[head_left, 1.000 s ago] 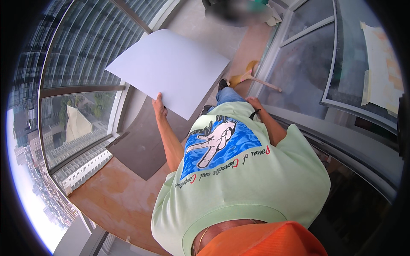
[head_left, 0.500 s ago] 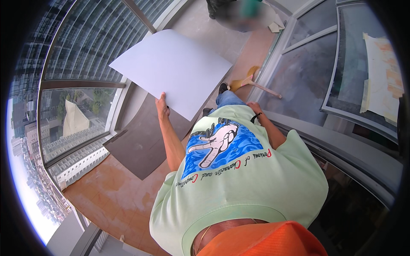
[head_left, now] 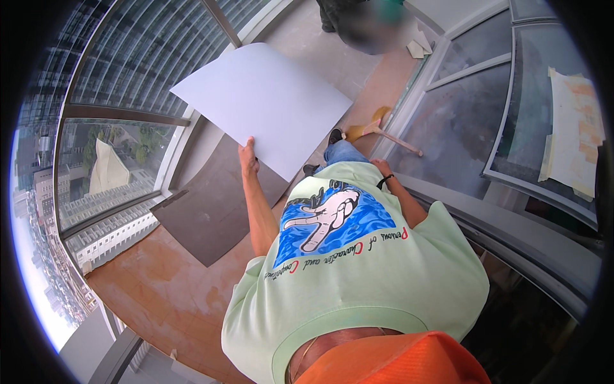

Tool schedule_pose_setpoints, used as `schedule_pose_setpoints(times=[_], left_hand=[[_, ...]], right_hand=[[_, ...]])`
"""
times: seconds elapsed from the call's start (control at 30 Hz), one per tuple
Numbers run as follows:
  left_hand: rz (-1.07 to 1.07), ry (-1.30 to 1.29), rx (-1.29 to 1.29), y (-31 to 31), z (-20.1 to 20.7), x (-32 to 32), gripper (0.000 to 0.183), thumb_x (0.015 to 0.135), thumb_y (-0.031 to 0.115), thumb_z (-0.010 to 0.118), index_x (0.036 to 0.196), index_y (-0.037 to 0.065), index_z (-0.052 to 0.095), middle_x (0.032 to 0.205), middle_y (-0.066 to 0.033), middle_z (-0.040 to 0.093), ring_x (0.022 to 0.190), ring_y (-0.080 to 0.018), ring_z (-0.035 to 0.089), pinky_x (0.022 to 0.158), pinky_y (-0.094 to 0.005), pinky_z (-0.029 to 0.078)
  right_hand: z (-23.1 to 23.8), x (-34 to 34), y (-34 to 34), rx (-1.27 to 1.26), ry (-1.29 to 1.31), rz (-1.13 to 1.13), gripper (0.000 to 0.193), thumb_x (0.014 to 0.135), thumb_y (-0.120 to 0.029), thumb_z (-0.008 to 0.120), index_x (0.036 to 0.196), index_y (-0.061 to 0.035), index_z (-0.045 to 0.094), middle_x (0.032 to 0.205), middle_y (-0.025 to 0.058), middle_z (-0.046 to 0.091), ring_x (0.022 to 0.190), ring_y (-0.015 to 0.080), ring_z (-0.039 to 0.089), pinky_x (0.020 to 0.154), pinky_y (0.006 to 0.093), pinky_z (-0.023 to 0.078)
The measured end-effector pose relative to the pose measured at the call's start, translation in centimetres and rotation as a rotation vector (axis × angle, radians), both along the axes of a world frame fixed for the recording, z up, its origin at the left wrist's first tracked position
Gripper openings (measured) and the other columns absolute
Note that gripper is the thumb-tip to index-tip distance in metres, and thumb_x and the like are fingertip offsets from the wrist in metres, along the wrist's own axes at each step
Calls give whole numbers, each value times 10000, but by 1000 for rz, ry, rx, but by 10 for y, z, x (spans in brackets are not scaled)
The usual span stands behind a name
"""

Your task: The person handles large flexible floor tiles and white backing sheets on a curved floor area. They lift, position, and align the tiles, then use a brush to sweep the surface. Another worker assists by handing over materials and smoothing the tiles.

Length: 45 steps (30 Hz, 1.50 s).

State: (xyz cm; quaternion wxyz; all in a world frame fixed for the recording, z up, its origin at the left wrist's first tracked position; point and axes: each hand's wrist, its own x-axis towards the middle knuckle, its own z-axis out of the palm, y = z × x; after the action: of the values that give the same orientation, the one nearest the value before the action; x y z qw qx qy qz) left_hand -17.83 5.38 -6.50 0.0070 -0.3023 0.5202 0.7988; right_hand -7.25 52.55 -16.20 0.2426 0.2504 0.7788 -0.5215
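A large white sheet [head_left: 268, 102], smooth and slightly bowed, stretches out in front of me above the floor. My left hand [head_left: 249, 157] is closed on its near edge, thumb on the upper face and the other fingers partly hidden beneath. Under and beside it, a dark grey-brown sheet [head_left: 208, 224] lies on the floor. My right hand [head_left: 382, 168] is down at my right hip, against the hem of my light green shirt; its fingers are mostly hidden, and no object shows in it.
A broom [head_left: 368, 130] with yellow bristles lies right of my feet, by the glazed door frames [head_left: 441, 121]. Tall windows [head_left: 125, 147] line the left. Ahead, another person [head_left: 329, 16] stands, partly blurred. Orange-brown flooring [head_left: 147, 281] shows at the lower left.
The white sheet and my left hand sit slightly further right in the picture, with the view shifted a little. My left hand keeps its hold; my right hand stays by my hip.
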Motion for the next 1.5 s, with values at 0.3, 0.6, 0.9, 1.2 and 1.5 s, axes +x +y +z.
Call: schedule_pose_setpoints(times=[0.3, 0.6, 0.9, 1.2, 1.5], left_hand=[[5, -36, 14, 2, 1, -1, 466, 902, 100, 520, 1315, -46, 360, 1270, -172, 483, 1136, -269, 490, 970, -371, 399], [-38, 7, 14, 11, -8, -10, 481, 901, 87, 521, 1336, -29, 352, 1279, -167, 477, 1148, -264, 478, 990, -367, 376], [-50, 8, 19, 22, -3, -21, 445, 908, 86, 508, 1313, -39, 374, 1250, -157, 492, 1114, -248, 492, 958, -356, 396], [-22, 39, -27, 36, 2, -33, 422, 907, 88, 501, 1292, -44, 391, 1210, -147, 519, 1063, -230, 515, 933, -341, 409], [81, 87, 45, 86, -12, -68, 433, 907, 121, 504, 1288, -48, 389, 1194, -156, 528, 1063, -232, 521, 920, -345, 418]], right_hand=[[-5, -1, 0, -32, -8, 9, 261, 857, -250, 599, 984, -39, 688, 844, 34, 684, 768, 93, 606, 709, 247, 492], [-14, -2, 5, 12, 7, -3, 263, 851, -244, 595, 950, -21, 691, 874, 52, 689, 785, 113, 624, 731, 249, 495], [6, -17, -2, 39, 0, -26, 260, 796, -206, 592, 937, -10, 692, 877, 64, 686, 806, 131, 624, 744, 271, 492], [27, -24, 1, 36, -1, -35, 279, 809, -211, 567, 942, 5, 684, 858, 74, 678, 806, 146, 617, 745, 278, 485], [47, -47, 35, -27, -211, -236, 268, 878, -264, 546, 1074, -89, 600, 891, 61, 624, 779, 192, 608, 641, 332, 491]])
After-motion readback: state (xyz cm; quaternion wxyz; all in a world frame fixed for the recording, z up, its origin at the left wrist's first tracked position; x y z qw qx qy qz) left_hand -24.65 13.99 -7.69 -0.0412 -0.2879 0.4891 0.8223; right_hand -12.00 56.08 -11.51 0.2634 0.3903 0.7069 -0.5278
